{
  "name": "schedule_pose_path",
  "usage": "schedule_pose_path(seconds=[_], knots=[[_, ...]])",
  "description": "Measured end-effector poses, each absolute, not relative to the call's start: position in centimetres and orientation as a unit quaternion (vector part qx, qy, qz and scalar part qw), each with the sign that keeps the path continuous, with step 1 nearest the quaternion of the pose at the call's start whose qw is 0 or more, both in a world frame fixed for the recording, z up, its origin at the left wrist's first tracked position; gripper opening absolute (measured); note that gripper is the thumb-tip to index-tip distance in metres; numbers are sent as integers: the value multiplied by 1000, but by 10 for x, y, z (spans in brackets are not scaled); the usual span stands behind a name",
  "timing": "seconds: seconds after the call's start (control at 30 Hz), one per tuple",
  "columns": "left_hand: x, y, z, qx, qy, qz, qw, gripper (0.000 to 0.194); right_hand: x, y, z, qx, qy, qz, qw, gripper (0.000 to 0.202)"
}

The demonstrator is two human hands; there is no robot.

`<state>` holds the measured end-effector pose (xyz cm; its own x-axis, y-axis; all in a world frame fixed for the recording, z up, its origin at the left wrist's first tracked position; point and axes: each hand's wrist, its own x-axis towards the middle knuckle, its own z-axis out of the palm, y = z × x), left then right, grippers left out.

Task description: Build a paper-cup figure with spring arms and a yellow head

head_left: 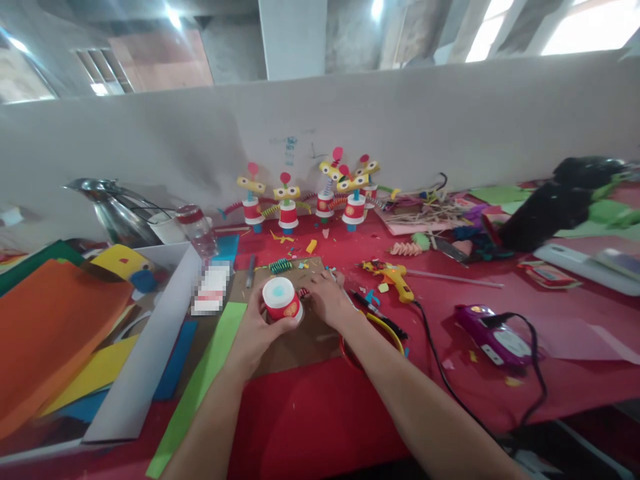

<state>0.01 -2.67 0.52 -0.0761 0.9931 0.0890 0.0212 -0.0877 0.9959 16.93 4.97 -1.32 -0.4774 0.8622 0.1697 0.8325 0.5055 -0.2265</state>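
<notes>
**Left hand (256, 331) holds a red-and-white paper cup (289, 308) beside the right hand (326, 301)**

The left hand curls around the cup, opened only as wide as its wall, thumb along the near side. The cup is just left of the right hand; its long axis stands close to upright, slightly tilted, the white end with a pale blue patch (279, 291) pointing up. Between cup and right hand shows a small red striped coil (303, 292), its long axis seemingly running from one toward the other. The right hand's fingers are half bent over brown cardboard (295, 357); whether they grip the coil cannot be told. Right of that hand lies a yellow glue gun (397, 279).
</notes>
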Motion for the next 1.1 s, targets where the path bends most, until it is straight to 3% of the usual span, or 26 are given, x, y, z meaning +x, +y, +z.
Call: schedule_pose_path(seconds=[0.2,0.37,0.57,1.1], knots=[[-30,-17,2,374,486,688,388,43,172,49,-18,-514,-842,48,156,34],[-51,-9,-10,520,611,562,200,19,175,49,-18,-518,-838,45,163,39],[-51,17,-14,646,596,446,171,34,176,51,-19,-515,-842,47,155,37],[-58,14,-14,625,731,275,21,21,171,55,-26,-498,-846,7,188,36]])
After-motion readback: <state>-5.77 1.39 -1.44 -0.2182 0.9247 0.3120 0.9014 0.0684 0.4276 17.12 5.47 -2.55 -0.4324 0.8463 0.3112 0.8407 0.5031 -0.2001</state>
